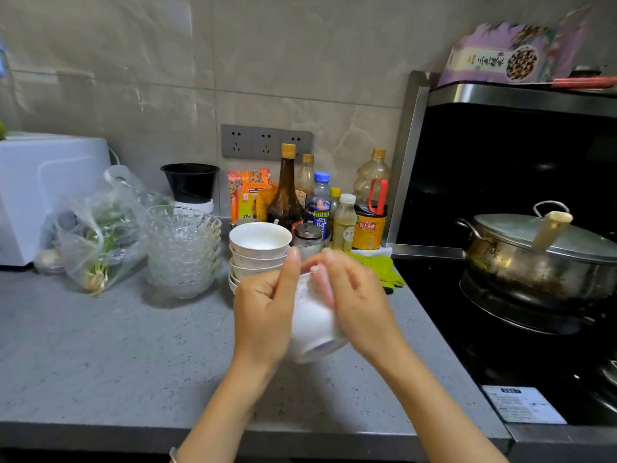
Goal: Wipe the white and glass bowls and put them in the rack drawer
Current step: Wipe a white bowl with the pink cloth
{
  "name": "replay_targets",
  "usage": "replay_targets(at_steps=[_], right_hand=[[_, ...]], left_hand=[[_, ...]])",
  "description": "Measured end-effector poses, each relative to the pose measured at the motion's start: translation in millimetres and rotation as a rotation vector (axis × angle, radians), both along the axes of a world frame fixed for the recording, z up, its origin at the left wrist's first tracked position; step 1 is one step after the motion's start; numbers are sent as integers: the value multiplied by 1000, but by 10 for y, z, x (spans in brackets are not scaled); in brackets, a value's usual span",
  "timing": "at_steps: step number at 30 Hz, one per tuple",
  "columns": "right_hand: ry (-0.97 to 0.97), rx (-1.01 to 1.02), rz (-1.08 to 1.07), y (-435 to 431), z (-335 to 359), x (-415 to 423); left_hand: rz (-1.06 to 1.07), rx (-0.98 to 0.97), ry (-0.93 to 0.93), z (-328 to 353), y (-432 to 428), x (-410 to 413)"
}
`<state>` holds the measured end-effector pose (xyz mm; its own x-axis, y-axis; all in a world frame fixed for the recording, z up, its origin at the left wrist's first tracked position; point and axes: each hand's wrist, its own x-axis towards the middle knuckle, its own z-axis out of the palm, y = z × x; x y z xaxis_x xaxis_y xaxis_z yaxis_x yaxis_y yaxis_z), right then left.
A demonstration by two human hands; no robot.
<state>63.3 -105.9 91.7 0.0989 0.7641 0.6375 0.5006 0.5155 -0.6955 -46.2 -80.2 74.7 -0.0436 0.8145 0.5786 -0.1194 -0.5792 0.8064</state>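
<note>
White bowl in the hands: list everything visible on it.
The white bowl looks like glossy ceramic, with a raised foot ring and faint speckles near the rim. It is tilted, foot toward the camera and mouth facing away, held above the grey counter. The left hand grips its left side, thumb up; the right hand lies over its right side, fingers blurred.

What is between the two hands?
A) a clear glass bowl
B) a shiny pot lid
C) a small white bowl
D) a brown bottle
C: the left hand grips a small white ceramic bowl, tipped above the grey countertop, with the right hand against it; the clear glass bowls stand stacked apart.
</note>
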Motion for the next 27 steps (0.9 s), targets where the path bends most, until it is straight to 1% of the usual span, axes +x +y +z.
replay_targets(at_steps=[1,2,3,5,7,8,9,11,13,14,16,17,18,19,21,22,23,24,25,27], right_hand=[[144,-124,18,-10,44,34],[247,-238,13,-24,59,72],[302,-309,-12,-43,66,97],[345,-344,-56,-58,61,128],[359,-322,-82,-36,58,157],[346,-321,-105,-35,72,169],[322,-314,-125,-32,86,180],[243,-274,-144,-54,127,188],[124,-187,-138,-60,139,179],[50,-150,-147,-57,126,161],[-39,-99,-168,-54,86,107],[-27,-71,-159,-49,59,93],[37,-40,-133,-67,42,85],[143,-13,-95,-90,32,78],[343,-10,7,-117,-27,81],[393,-39,47,-117,-69,74],[396,-61,75,-118,-118,55],[362,-55,62,-121,-170,22],[280,-29,11,-125,-221,-24],[-115,118,-203,-138,-260,-138]], left_hand=[[-41,-34,-46,19,-3,-21],[-85,-77,-88,40,-16,-38],[-136,-125,-130,53,-24,-41],[-229,-217,-211,61,-30,-6],[-257,-271,-231,46,0,19],[-248,-269,-195,41,27,15],[-225,-241,-118,36,54,0],[-162,-97,101,41,87,-34],[-133,55,310,63,99,-23],[-122,86,372,70,111,3],[-72,91,401,85,131,58],[-60,84,380,92,128,75],[-66,62,324,96,112,83],[-78,17,236,98,89,85],[-76,-141,-6,68,88,83],[-57,-223,-113,48,107,84],[-25,-275,-182,24,125,90],[8,-287,-208,3,134,104],[46,-275,-211,-14,132,124],[127,-216,-173,-30,104,171]])
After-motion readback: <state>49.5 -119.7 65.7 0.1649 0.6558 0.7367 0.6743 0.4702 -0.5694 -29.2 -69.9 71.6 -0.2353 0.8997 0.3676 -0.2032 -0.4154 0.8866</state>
